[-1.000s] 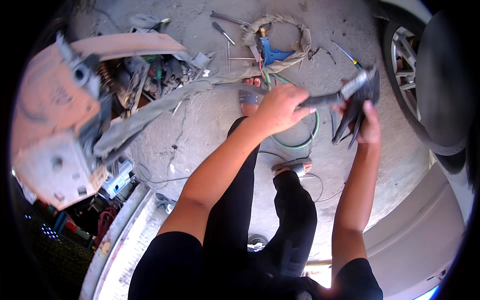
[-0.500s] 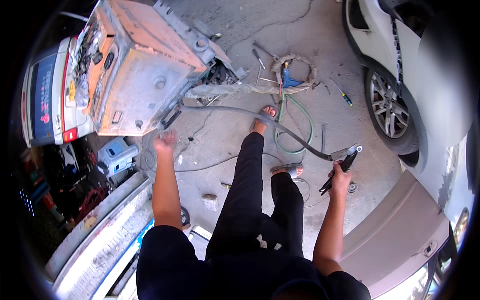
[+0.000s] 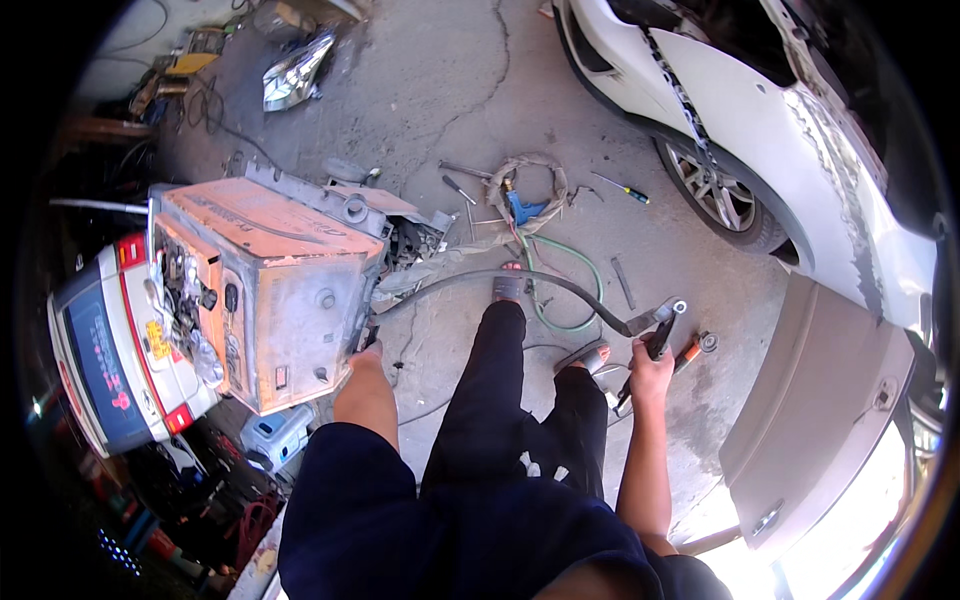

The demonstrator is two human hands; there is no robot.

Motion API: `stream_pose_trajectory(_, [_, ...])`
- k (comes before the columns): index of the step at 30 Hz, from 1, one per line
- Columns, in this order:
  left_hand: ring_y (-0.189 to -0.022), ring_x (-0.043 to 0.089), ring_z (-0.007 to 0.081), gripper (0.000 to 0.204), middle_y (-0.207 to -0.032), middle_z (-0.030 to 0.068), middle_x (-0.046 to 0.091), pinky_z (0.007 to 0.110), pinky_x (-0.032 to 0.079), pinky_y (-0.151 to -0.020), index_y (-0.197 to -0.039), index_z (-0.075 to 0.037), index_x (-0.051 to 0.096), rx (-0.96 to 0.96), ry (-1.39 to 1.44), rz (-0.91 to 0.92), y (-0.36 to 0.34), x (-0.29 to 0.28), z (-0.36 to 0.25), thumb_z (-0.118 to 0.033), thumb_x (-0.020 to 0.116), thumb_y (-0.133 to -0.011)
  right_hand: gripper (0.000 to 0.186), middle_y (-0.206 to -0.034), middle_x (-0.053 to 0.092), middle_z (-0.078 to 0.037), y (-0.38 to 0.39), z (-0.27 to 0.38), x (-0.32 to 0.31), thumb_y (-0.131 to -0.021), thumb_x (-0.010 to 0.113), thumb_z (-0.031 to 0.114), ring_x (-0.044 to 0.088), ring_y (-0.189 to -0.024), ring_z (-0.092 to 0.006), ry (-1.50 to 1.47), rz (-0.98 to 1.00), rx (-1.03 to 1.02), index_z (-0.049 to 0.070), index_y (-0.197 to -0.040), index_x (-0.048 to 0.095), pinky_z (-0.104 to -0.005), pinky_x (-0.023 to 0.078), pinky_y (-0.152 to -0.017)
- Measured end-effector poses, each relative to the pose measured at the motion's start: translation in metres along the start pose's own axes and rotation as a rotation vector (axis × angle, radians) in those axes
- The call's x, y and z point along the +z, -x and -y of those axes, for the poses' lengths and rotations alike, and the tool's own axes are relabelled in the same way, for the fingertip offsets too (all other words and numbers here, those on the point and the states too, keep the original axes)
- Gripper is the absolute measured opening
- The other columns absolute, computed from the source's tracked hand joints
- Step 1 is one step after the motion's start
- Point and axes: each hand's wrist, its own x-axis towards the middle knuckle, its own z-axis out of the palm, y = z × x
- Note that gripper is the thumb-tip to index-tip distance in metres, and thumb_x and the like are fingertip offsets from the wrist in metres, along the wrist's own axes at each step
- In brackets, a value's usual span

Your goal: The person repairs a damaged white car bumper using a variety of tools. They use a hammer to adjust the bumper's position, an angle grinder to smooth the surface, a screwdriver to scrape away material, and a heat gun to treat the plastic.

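My right hand (image 3: 652,372) is closed around a black-handled metal tool (image 3: 662,333) with a round ring at its upper end. A thick black cable (image 3: 480,274) runs from this tool, over the floor past my feet, to a worn orange and grey metal machine (image 3: 310,290). At the lower right edge of that machine is my left hand (image 3: 364,360), against a small black part. Its fingers are mostly hidden, so their grip does not show.
A blue air gun (image 3: 524,208) lies by a coiled, wrapped hose. A green hose (image 3: 594,268), a screwdriver (image 3: 622,187) and an orange angle grinder (image 3: 694,350) are on the floor. On the right are a white car body (image 3: 745,90) and a beige panel (image 3: 810,390). A headlight (image 3: 297,75) lies at the back left.
My left hand, open with fingers spread before, has reached the machine's edge. My right hand still holds the tool, whose handle now points more upright. The whole view has shifted.
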Motion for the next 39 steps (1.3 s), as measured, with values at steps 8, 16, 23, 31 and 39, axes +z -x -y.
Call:
stream_pose_trajectory(8, [-0.123, 0.052, 0.0162, 0.04, -0.129, 0.0006, 0.06, 0.043, 0.04, -0.101, -0.123, -0.017, 0.063, -0.057, 0.052, -0.061, -0.006, -0.007, 0.032, -0.027, 0.048, -0.088, 0.012, -0.068, 0.06, -0.003, 0.032, -0.005, 0.001, -0.084, 0.066, 0.012, 0.052, -0.058, -0.0099, -0.029, -0.133, 0.009, 0.002, -0.087, 0.061, -0.0272, 0.043, -0.056])
stream_pose_trajectory(16, [-0.124, 0.05, 0.0187, 0.037, -0.134, 0.0023, 0.056, 0.047, 0.043, -0.097, -0.12, -0.016, 0.063, -0.105, -0.061, -0.025, -0.021, -0.018, 0.039, -0.025, 0.045, -0.089, 0.015, -0.066, 0.06, -0.003, 0.075, -0.012, 0.0, -0.083, 0.066, 0.013, 0.054, -0.06, -0.0108, 0.007, -0.103, 0.01, 0.0, -0.088, 0.06, -0.0282, 0.043, -0.056])
stream_pose_trajectory(23, [-0.123, 0.049, 0.0214, 0.034, -0.139, 0.0041, 0.052, 0.05, 0.047, -0.092, -0.116, -0.015, 0.062, -0.007, -0.101, -0.247, -0.008, -0.023, 0.049, -0.023, 0.043, -0.089, 0.014, -0.062, 0.053, -0.001, 0.118, -0.002, 0.018, -0.083, 0.067, 0.013, 0.051, -0.051, -0.0104, 0.03, -0.147, 0.113, 0.002, -0.086, 0.058, -0.0272, 0.041, -0.05])
stream_pose_trajectory(31, [-0.126, 0.047, 0.0251, 0.047, -0.139, 0.0053, 0.051, 0.047, 0.043, -0.099, -0.126, -0.007, 0.053, -0.142, -0.113, -0.155, 0.096, -0.059, 0.063, -0.036, 0.035, -0.093, 0.022, -0.068, 0.056, -0.01, 0.156, 0.011, 0.027, -0.083, 0.068, 0.021, 0.052, -0.064, -0.0192, 0.287, -0.192, -0.13, 0.001, -0.09, 0.061, -0.0348, 0.045, -0.064])
stream_pose_trajectory(39, [-0.106, 0.059, 0.0227, 0.047, -0.115, 0.0098, 0.06, 0.038, 0.048, -0.086, -0.122, -0.005, 0.051, -0.183, -1.252, 0.712, 0.136, -0.088, 0.02, -0.044, 0.045, -0.096, 0.015, -0.073, 0.059, -0.008, 0.191, 0.035, 0.023, -0.088, 0.064, 0.014, 0.054, -0.068, -0.0145, -0.075, -0.147, -0.488, 0.002, -0.097, 0.063, -0.0295, 0.046, -0.067])
